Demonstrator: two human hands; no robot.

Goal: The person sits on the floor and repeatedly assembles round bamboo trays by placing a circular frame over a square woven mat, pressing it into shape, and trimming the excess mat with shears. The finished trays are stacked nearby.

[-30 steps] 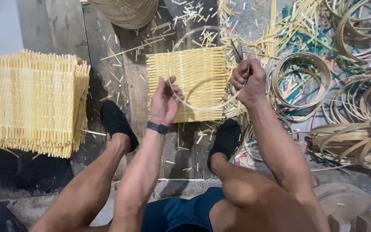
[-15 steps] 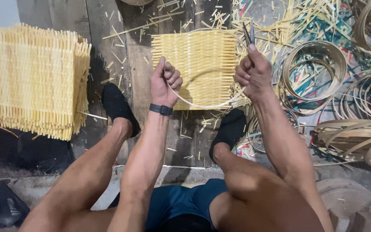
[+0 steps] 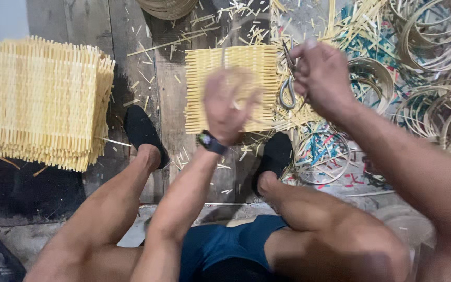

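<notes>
A tall stack of woven bamboo mats [image 3: 40,102] sits at my left. One woven bamboo mat [image 3: 246,86] lies between my feet. My right hand [image 3: 322,73] grips scissors [image 3: 288,78]; my blurred left hand's [image 3: 228,104] grip I cannot tell.

To my left I see a tall stack of woven bamboo mats [image 3: 40,102] on the wooden floor [image 3: 157,94]. Coiled bamboo hoops [image 3: 434,36] lie heaped to my right, and bamboo offcuts [image 3: 225,15] litter the boards ahead of my black shoes [image 3: 142,133].
</notes>
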